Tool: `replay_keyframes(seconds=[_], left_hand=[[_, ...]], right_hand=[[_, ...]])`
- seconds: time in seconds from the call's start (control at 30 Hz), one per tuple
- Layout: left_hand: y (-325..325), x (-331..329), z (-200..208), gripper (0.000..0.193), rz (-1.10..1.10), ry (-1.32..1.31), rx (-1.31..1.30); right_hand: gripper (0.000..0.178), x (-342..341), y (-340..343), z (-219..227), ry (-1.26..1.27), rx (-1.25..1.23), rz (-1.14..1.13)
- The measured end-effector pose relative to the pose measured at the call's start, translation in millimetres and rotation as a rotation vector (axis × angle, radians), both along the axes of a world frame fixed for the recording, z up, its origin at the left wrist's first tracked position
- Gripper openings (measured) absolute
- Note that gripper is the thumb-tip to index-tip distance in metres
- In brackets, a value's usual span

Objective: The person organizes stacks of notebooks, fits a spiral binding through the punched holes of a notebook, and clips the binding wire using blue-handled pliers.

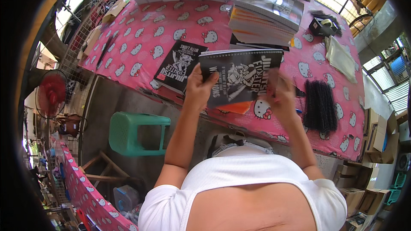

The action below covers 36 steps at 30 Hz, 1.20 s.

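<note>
My left hand [200,86] grips the left edge of a black spiral notebook [239,75], with its thumb on the printed cover. The notebook is tilted above the table's near edge, its coil binding along the upper edge and a white and black drawing on the front. Over its lower right corner is my right hand [280,96], smeared by motion; whether its fingers close on the notebook is unclear. Left of the held one, a similar black book [182,65] lies on the table. An orange sheet [235,108] shows beneath the notebook.
A pink patterned cloth covers the table [132,30]. Behind the notebook rises a tall stack of books [265,15]. Black binding coils [320,107] lie to the right, with a clear plastic bundle [340,59] beyond. A green stool [139,133] stands at the near left, a red fan [51,93] farther left.
</note>
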<state>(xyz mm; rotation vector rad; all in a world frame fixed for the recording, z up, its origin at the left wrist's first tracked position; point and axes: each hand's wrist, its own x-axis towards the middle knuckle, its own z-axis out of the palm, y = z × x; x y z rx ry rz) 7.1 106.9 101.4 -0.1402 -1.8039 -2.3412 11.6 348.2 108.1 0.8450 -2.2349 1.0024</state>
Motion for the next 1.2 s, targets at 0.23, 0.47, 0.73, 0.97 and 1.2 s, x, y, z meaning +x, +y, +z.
replay_keyframes(seconds=[0.23, 0.47, 0.73, 0.97, 1.2], left_hand=[[5.7, 6.5, 28.4, 0.027, -0.001, 0.176, -0.192], [-1.2, -5.0, -0.9, 0.041, 0.028, 0.097, -0.226], [4.3, 11.8, -104.4, 0.089, 0.151, 0.032, -0.213], [7.2, 11.6, -61.7, 0.085, 0.361, 0.051, -0.358], [96.9, 13.8, -6.1, 0.066, 0.402, 0.463, -1.459]], right_hand=[[0.032, -8.1, 31.7, -51.9, -0.466, -0.507, 0.136], [0.036, -2.4, 22.3, -143.8, -0.441, -0.166, -0.011], [0.097, 27.9, -14.5, -117.4, -0.382, -0.382, -0.013], [0.037, -29.2, 100.0, -101.3, -0.500, -0.176, -0.402], [0.033, -38.9, 113.5, -72.1, -0.329, 0.014, -0.389]])
